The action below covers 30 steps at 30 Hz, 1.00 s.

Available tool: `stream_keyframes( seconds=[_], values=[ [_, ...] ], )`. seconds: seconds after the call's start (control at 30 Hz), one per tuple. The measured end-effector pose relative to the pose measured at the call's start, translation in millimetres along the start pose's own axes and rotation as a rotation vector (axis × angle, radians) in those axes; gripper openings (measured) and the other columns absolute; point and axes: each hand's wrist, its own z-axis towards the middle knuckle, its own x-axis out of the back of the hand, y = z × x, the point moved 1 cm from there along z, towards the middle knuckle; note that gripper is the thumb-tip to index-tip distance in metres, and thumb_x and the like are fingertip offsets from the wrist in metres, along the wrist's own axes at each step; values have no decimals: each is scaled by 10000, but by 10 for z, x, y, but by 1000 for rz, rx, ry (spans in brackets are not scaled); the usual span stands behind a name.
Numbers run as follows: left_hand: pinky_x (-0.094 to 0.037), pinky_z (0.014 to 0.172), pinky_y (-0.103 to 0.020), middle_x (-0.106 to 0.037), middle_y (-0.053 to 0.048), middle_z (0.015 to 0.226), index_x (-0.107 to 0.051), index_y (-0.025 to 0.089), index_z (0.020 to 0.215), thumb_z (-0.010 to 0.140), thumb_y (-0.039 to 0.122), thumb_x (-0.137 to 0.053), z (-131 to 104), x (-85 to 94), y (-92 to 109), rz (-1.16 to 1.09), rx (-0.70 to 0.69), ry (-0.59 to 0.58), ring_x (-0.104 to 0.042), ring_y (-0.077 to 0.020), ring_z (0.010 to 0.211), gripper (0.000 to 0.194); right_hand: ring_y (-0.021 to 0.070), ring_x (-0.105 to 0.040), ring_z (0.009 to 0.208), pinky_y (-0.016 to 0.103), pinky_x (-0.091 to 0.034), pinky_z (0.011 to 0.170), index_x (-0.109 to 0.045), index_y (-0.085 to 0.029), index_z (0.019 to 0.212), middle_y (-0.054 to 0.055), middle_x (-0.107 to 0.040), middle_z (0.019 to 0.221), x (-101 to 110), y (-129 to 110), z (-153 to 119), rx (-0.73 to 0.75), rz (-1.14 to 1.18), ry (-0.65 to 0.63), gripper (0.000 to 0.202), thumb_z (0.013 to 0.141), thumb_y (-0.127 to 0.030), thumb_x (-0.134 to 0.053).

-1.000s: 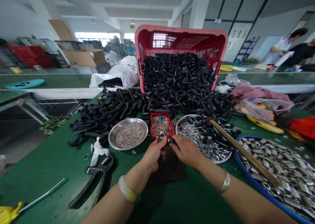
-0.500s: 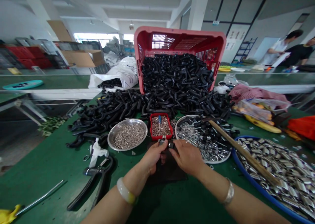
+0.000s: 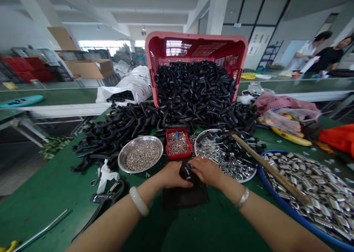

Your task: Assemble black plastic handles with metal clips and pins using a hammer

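Over a dark pad (image 3: 185, 200) on the green table, my left hand (image 3: 173, 175) is wrapped round a black part (image 3: 186, 171) held roughly upright. The fingertips of my right hand (image 3: 206, 169) are pinched at the part's right side; whatever small piece they may hold is hidden. Just beyond the hands sits a red tray (image 3: 178, 156) of small metal pins with a blue-tipped tool in it. A steel bowl (image 3: 120, 162) of small pins stands to the left. On the right is a white tray (image 3: 245, 179) of rings, bolts and black knobs.
A red crate (image 3: 196, 36) and heaped black parts (image 3: 132, 123) fill the back. At right, a wooden-handled tool (image 3: 271, 167) lies across a blue-rimmed basin (image 3: 279, 211) of metal pieces. Near left are a black-handled tool (image 3: 110, 196) and a metal rod (image 3: 41, 231). Two people stand far right.
My left hand has turned over and now wraps round the black part, which shows upright between the hands. My right hand has moved in against it. The view has shifted slightly.
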Motion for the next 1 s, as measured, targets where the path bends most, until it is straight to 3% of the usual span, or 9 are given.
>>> stream_keyframes(
  seconds=[0.17, 0.3, 0.4, 0.47, 0.53, 0.6, 0.7, 0.8, 1.0],
  values=[
    [-402, 784, -379, -558, -133, 1063, -523, 152, 1117, 536, 566, -622, 25, -156, -46, 571, 21, 177, -511, -304, 961, 720, 212, -559, 843, 309, -431, 707, -565, -170, 974, 89, -597, 889, -179, -111, -107, -230, -158, -1, 269, 873, -301, -353],
    [-378, 809, -411, -492, -145, 1170, -377, 199, 1293, 625, 608, -544, -45, -215, -69, 715, -49, 169, -465, -307, 1018, 801, 213, -563, 837, 292, -437, 662, -563, -180, 997, 103, -576, 928, -166, -187, -199, -287, -226, -13, 262, 863, -296, -371],
    [-378, 830, -400, -486, -118, 1197, -413, 227, 1269, 640, 667, -493, 10, -57, -90, 678, -122, 118, -468, -290, 1032, 772, 189, -559, 849, 272, -442, 683, -534, -205, 1105, 91, -574, 992, 41, -33, -309, -307, -227, 110, 339, 879, -361, -335],
    [-400, 806, -341, -516, -74, 1173, -494, 254, 1191, 732, 637, -401, 155, 119, -116, 595, -104, 138, -506, -238, 993, 605, 207, -548, 885, 289, -445, 693, -538, -201, 1123, 101, -577, 1011, 249, 204, -449, -443, -314, 244, 369, 886, -355, -300],
    [-411, 760, -295, -572, -40, 1094, -574, 275, 1080, 847, 497, -305, 375, 285, -170, 537, 48, 230, -542, -193, 932, 419, 264, -538, 915, 348, -451, 682, -579, -165, 1072, 137, -577, 1019, 439, 500, -642, -619, -452, 302, 378, 866, -353, -324],
    [-415, 731, -289, -614, -33, 1027, -612, 285, 1016, 847, 409, -366, 619, 373, -240, 529, 207, 237, -564, -197, 899, 324, 301, -564, 847, 410, -456, 631, -610, -151, 1023, 159, -603, 942, 551, 787, -862, -765, -525, 220, 378, 836, -366, -362],
    [-416, 702, -289, -647, -33, 962, -652, 291, 926, 779, 367, -497, 916, 352, -325, 522, 269, 185, -582, -218, 874, 228, 305, -590, 818, 433, -465, 621, -576, -182, 1104, 144, -623, 948, 563, 1080, -1170, -851, -485, 130, 405, 822, -383, -367],
    [-413, 681, -287, -656, -38, 935, -660, 277, 885, 785, 336, -485, 1041, 279, -370, 507, 280, 226, -587, -221, 862, 209, 279, -596, 859, 410, -478, 676, -499, -187, 1201, 129, -608, 1038, 469, 1186, -1363, -831, -425, 141, 460, 831, -410, -343],
    [-399, 654, -237, -656, -6, 894, -632, 245, 859, 776, 413, -502, 842, 345, -341, 365, 288, 346, -584, -159, 796, 229, 278, -591, 890, 408, -486, 700, -438, -172, 1249, 132, -575, 1088, 377, 1174, -1409, -827, -363, 152, 491, 852, -424, -299]
  ],
)
